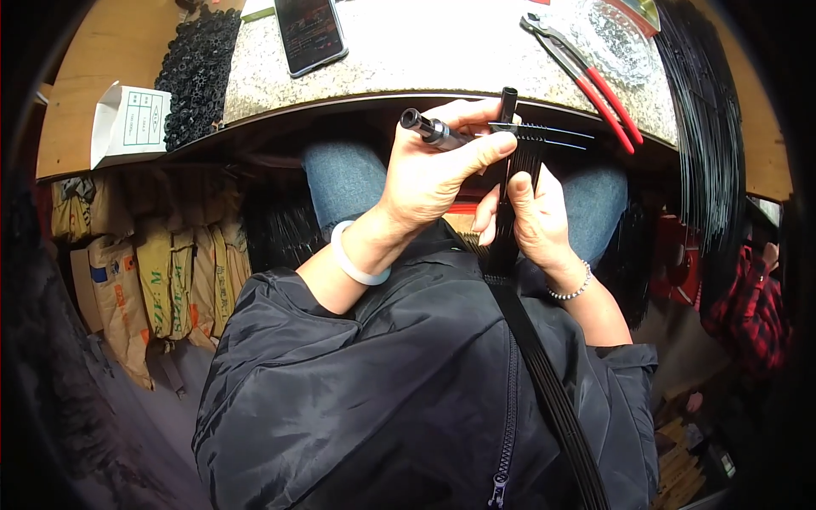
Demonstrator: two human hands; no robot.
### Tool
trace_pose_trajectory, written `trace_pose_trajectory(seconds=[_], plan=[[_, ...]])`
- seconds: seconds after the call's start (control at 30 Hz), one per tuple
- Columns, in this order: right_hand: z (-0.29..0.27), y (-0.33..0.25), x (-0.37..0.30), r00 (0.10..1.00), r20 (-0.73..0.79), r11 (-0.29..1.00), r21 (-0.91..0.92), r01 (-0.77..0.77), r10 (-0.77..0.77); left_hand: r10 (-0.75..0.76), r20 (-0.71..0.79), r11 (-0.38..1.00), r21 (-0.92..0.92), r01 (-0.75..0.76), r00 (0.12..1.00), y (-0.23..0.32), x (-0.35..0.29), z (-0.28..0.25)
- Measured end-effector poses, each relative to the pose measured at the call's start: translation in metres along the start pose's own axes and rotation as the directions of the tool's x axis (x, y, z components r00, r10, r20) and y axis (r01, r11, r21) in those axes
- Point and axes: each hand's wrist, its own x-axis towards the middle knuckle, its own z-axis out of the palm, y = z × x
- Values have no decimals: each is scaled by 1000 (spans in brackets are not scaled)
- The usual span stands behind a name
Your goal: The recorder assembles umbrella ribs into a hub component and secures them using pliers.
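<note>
- Just below the near edge of the stone table (408,59), over the person's lap, both hands are working on a bunch of thin black rods (510,229).
- The left hand (433,174) is curling around a short black tube with a silver ring (429,130), and its thumb is pressing on the top of the bunch.
- The right hand (531,217) is pinching the bunch from the side, with the fingers closed around it.
- A few rods are sticking out sideways like comb teeth (544,134) near the top, pointing to the right.
- The rest of the bunch is running down across the black jacket (382,391) toward the bottom edge of the picture.
- I am guessing some rods are already fitted at the top, and many are still waiting; how many, I cannot tell.
- A big fan of long black rods (705,110) is lying at the far right corner of the table.
- A heap of small black parts (197,72) is sitting at the left edge of the table.
- A phone (310,34) is lying near the far edge.
- Red-handled pliers (595,85) are resting on the right side, beside a clear dish (608,42).
</note>
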Motion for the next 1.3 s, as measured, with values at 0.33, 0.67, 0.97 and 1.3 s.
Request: trace_pose_trajectory(seconds=[0.33,0.67,0.97,1.3], plan=[[-3,-2,0,996,47,997,-10,-78,78,-152,109,940,-290,177,982,-1,2,-2],[-8,-2,3,988,100,993,8,-119,117,-247,146,944,-185,272,958,-5,11,-17],[-6,-2,8,988,109,993,26,-111,108,-92,127,981,-157,112,988,-11,6,-16],[-8,-2,4,987,79,989,-58,-134,139,-185,203,959,-179,222,962,1,15,-16]])
